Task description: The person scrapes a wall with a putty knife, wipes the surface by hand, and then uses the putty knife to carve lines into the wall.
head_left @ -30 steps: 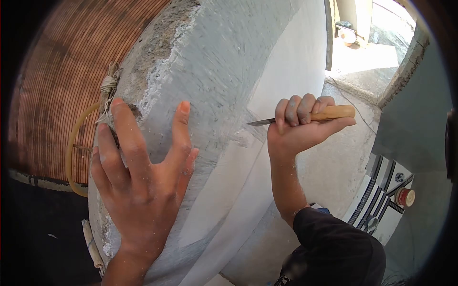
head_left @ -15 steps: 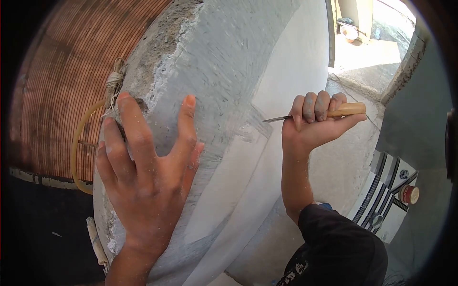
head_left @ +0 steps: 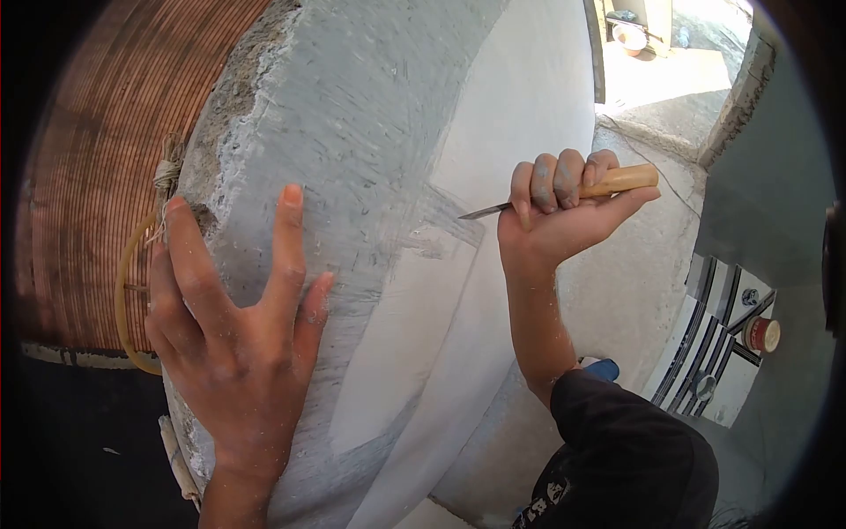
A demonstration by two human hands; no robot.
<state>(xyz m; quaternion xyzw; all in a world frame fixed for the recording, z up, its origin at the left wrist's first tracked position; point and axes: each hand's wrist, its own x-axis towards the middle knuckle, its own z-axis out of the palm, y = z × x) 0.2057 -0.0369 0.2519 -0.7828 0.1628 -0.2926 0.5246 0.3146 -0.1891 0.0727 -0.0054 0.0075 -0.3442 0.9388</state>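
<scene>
In my right hand (head_left: 564, 203) is a wooden-handled blade tool (head_left: 619, 180), fingers wrapped round it. Its thin, dark metal blade (head_left: 482, 212) points left, its tip overlapping the pale, smoothed patch of the wall. My left hand (head_left: 242, 339) is spread wide over the grey plastered wall (head_left: 339, 132), fingers pointing up. Its index fingertip is by the rough broken edge (head_left: 236, 110) and holds nothing. Below the blade runs a smooth white strip (head_left: 397, 335) bordered by streaky grey plaster.
Brown slatted sheeting (head_left: 115, 167) lies beyond the wall's rough edge, with a knotted rope (head_left: 166, 175) and a yellowish hose (head_left: 123, 300) beside it. At right, a red-and-white tub (head_left: 761, 335) stands near a black-and-white striped panel (head_left: 705, 357). A bowl (head_left: 629, 38) sits in the sunlit opening.
Both hands and the wall sit farther left in view. The left hand's index finger and thumb have shifted over the plaster; the right hand keeps its hold on the tool.
</scene>
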